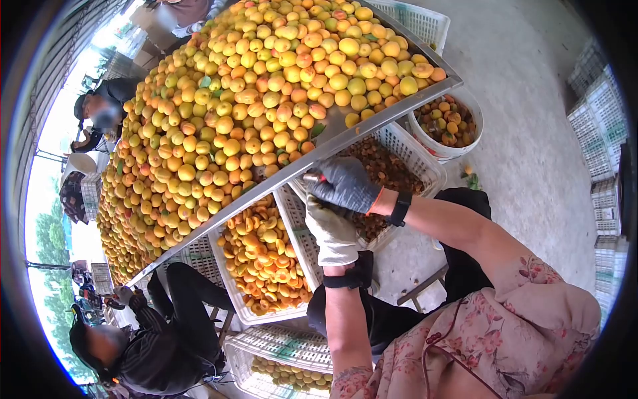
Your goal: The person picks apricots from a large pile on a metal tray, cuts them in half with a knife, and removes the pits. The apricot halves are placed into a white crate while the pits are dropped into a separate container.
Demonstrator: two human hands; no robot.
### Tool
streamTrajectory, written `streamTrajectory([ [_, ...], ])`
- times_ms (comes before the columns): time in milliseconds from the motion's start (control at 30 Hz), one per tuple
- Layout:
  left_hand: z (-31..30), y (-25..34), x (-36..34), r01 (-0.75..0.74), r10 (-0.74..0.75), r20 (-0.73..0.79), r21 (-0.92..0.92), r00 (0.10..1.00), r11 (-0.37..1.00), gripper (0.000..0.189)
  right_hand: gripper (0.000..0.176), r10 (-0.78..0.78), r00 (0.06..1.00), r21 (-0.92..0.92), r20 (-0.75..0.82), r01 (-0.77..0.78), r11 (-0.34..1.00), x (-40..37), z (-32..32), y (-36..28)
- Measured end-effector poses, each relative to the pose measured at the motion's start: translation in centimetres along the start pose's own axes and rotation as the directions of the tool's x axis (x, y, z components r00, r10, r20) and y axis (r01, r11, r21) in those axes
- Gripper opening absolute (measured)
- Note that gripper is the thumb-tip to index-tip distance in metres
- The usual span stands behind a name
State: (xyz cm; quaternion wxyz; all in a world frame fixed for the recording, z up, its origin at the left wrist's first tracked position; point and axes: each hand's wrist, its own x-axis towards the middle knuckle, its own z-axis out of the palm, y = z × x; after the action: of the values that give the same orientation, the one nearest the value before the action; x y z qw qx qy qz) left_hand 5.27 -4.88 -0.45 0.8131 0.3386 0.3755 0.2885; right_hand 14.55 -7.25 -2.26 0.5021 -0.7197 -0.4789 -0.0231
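Note:
My right hand (345, 185), in a grey glove, is closed around a small tool with a reddish part near its fingertips. Just below it, my left hand (329, 229) wears a pale glove; its fingers are partly hidden under the right hand. Both hands are together at the metal edge (296, 166) of a table heaped with whole apricots (259, 100). Under the hands and to the right, a white crate (435, 174) holds brown pits (392, 166). To the left, another crate (252, 318) holds halved orange apricots (262, 256).
A white bucket (446, 151) of fruit stands at the right of the table. Co-workers (166, 359) (109, 100) sit along the left side. Stacked crates (598, 126) line the far right. A crate of fruit (286, 349) lies low at the bottom centre.

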Motion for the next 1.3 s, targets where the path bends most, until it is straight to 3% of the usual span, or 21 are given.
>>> streamTrajectory([
  [67,-2.0,-0.2,1.2,0.061,-0.061,0.030,0.003,0.998,0.998,0.032,0.030,0.168,0.984,0.388,-0.066,-0.130,0.912,0.0,-0.1,-0.1],
  [100,-2.4,0.0,1.5,-0.001,0.015,0.222,-0.061,0.975,0.998,0.033,0.030,0.407,0.885,0.566,0.226,-0.459,0.684,0.5,-1.5,-0.9],
  [133,-2.4,0.4,1.6,-0.050,0.100,0.402,-0.134,0.910,0.990,0.034,0.031,0.508,0.672,0.590,0.538,-0.731,0.342,0.9,-3.1,-1.7],
  [267,-1.3,1.9,1.0,-0.308,0.326,0.243,-0.108,0.914,0.945,0.035,0.027,0.428,0.784,0.747,0.450,-0.593,0.300,1.6,-2.5,-0.9],
  [300,-1.1,2.7,0.9,-0.319,0.336,0.246,-0.109,0.909,0.942,0.035,0.025,0.262,0.946,0.633,0.194,-0.324,0.703,1.8,-2.1,-0.3],
  [333,-1.0,3.3,0.7,-0.361,0.343,0.257,0.027,0.904,0.932,0.039,0.024,-0.015,1.000,0.354,0.004,0.013,0.935,1.8,-1.8,0.3],
  [400,-1.3,4.1,0.4,-0.399,0.351,0.264,0.153,0.898,0.904,0.043,0.024,0.039,0.998,0.487,0.045,-0.056,0.872,2.1,-2.3,0.3],
  [433,-1.4,4.6,0.3,-0.367,0.317,0.318,0.111,0.893,0.923,0.043,0.025,0.267,0.923,0.697,0.277,-0.384,0.606,2.8,-3.9,-1.0],
  [467,-1.6,4.9,0.1,-0.332,0.283,0.371,0.073,0.884,0.941,0.042,0.026,0.377,0.747,0.736,0.547,-0.644,0.210,3.2,-4.9,-1.8],
  [533,-1.1,5.9,-0.4,-0.358,0.311,0.353,0.075,0.882,0.931,0.044,0.026,0.370,0.711,0.723,0.598,-0.678,0.136,3.6,-4.5,-1.7],
  [600,-1.1,6.6,-0.4,-0.359,0.321,0.312,0.069,0.894,0.931,0.046,0.025,0.266,0.716,0.759,0.645,-0.642,-0.110,3.7,-3.0,-1.5],
  [733,-2.1,7.2,-0.5,-0.371,0.358,0.233,0.012,0.904,0.929,0.046,0.013,0.271,0.712,0.760,0.647,-0.631,-0.155,4.9,-1.7,-0.6],
  [800,-3.6,7.3,-0.3,-0.330,0.326,0.194,-0.010,0.925,0.944,0.044,0.014,0.298,0.723,0.772,0.623,-0.631,-0.082,6.1,-2.0,0.3],
  [867,-5.1,7.4,0.1,-0.309,0.274,0.165,0.246,0.947,0.919,0.041,0.024,0.388,0.784,0.758,0.484,-0.598,0.261,8.0,-3.0,-1.0],
  [933,-6.1,7.7,0.0,-0.287,0.250,0.164,0.268,0.954,0.920,0.039,0.029,0.431,0.770,0.652,0.470,-0.632,0.418,9.2,-3.6,-0.9],
  [1000,-6.8,8.2,-0.4,-0.344,0.313,0.144,0.338,0.939,0.876,0.040,0.027,0.504,0.741,0.416,0.444,-0.668,0.617,10.3,-3.7,0.0],
  [1033,-7.5,8.2,-0.1,-0.354,0.334,0.119,0.306,0.935,0.884,0.038,0.027,0.503,0.741,0.414,0.445,-0.668,0.618,10.6,-3.3,1.4],
  [1067,-8.0,8.5,-0.1,-0.357,0.337,0.118,0.304,0.934,0.883,0.038,0.026,0.355,0.875,0.092,0.328,-0.404,0.910,10.9,-2.7,3.2],
  [1100,-8.3,8.9,-0.3,-0.336,0.333,0.064,0.299,0.941,0.893,0.037,0.025,0.139,0.949,-0.278,0.284,-0.057,0.959,11.3,-2.2,3.3],
  [1233,-8.4,10.6,-1.0,-0.341,0.357,-0.015,0.265,0.934,0.902,0.032,0.025,0.148,0.973,-0.200,0.179,-0.112,0.973,12.7,0.0,2.6],
  [1300,-8.5,10.9,-1.0,-0.321,0.341,-0.049,0.236,0.939,0.917,0.030,0.022,0.065,0.978,-0.151,0.200,-0.035,0.988,13.9,2.5,0.7],
])
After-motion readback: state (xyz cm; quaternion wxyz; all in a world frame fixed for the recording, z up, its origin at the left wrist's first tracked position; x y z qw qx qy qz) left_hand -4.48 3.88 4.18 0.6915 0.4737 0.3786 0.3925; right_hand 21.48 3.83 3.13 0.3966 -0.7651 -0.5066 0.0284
